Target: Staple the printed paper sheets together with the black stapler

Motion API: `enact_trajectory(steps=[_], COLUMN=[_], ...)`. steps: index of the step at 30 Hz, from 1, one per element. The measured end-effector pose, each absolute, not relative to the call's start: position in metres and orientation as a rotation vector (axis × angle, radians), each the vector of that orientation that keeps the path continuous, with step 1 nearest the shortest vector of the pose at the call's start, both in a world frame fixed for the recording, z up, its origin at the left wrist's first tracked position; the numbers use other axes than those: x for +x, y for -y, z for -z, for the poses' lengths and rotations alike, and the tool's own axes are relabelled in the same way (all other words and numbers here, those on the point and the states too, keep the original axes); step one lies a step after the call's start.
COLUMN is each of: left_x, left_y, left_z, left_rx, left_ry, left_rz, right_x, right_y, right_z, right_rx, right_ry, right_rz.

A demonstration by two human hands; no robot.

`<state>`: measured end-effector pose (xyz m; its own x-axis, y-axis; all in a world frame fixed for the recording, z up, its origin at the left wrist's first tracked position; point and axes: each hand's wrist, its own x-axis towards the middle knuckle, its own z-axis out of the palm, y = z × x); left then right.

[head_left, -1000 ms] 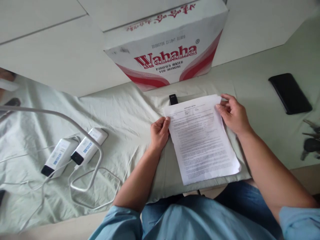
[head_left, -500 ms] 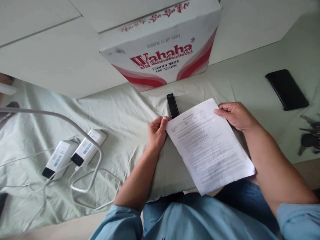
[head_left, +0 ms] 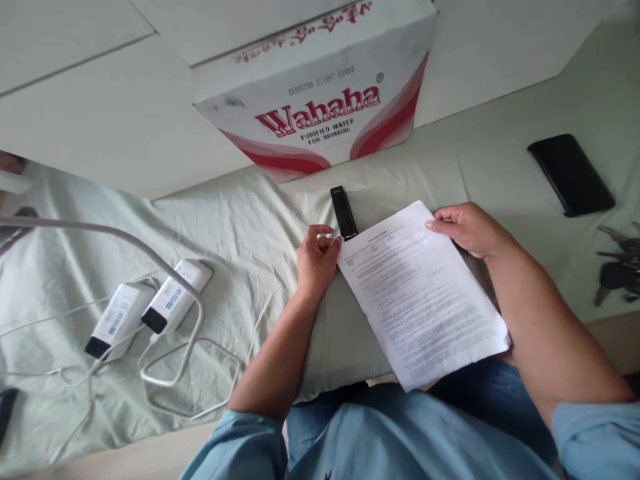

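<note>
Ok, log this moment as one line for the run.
right hand: grips printed sheet at top edge | left hand: beside sheet corner, near black stapler | sheet: partly over cloth edge

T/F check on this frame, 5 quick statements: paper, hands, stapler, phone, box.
1. The right hand grips the printed sheet at its top edge. True.
2. The left hand holds the black stapler. False: the left hand sits beside the sheet's top left corner; the stapler lies on the cloth just above it, not held.
3. The black phone lies on top of the sheet. False: it lies apart, far to the right on the cloth.
4. The Wahaha box stands beyond the stapler. True.
5. Two white chargers lie left of the left hand. True.
</note>
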<state>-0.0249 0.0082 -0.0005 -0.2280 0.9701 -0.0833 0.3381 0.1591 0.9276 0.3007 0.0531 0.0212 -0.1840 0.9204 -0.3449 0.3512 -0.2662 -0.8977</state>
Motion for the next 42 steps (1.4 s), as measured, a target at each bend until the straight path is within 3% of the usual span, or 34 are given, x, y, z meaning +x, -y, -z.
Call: enact_trajectory(steps=[13, 26, 35, 42], left_x=[-0.015, -0.020, -0.018, -0.024], left_y=[-0.012, -0.015, -0.014, -0.008], left_z=[0.000, -0.001, 0.004, 0.016], left_rx=[1.295, 1.395, 1.380, 1.651], left_ry=[-1.865, -1.769, -1.838, -1.673], left_rz=[-1.123, -1.028, -1.066, -1.324], right_x=[0.301, 0.287, 0.284, 0.286], right_y=[-0.055, -0.049, -0.049, -0.050], right_z=[-0.011, -0.014, -0.016, -0.015], right_rx=[-1.583, -1.688, -1.791, -1.783], right_ry=[1.406, 1.452, 1.359, 1.371], right_rz=[-1.439, -1.128, -1.085, -1.066])
